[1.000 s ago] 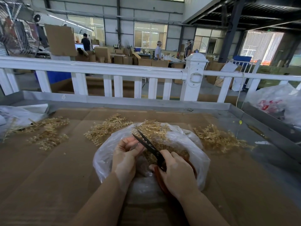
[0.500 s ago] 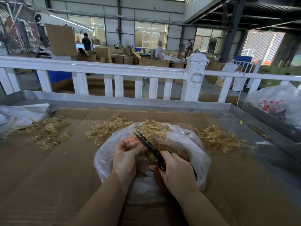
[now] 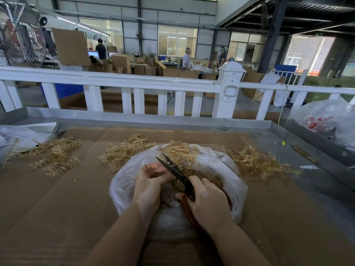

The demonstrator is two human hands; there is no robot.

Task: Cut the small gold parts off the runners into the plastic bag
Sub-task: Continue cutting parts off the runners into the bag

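Over the plastic bag (image 3: 228, 181) mid-table, the left hand (image 3: 148, 186) pinches a runner (image 3: 153, 168); the right hand (image 3: 208, 202) grips the scissors (image 3: 176, 172), blades parted. Parts could fly past the bag's rim if snipped high. Runner heaps (image 3: 255, 162) crowd the far edge beside it

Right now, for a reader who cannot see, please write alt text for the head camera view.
Over an open plastic bag of gold parts, the right hand grips red-handled scissors with blades open, while the left hand holds a small gold piece by the blades. Piles of gold runners lie on the cardboard-covered table, before a white railing.
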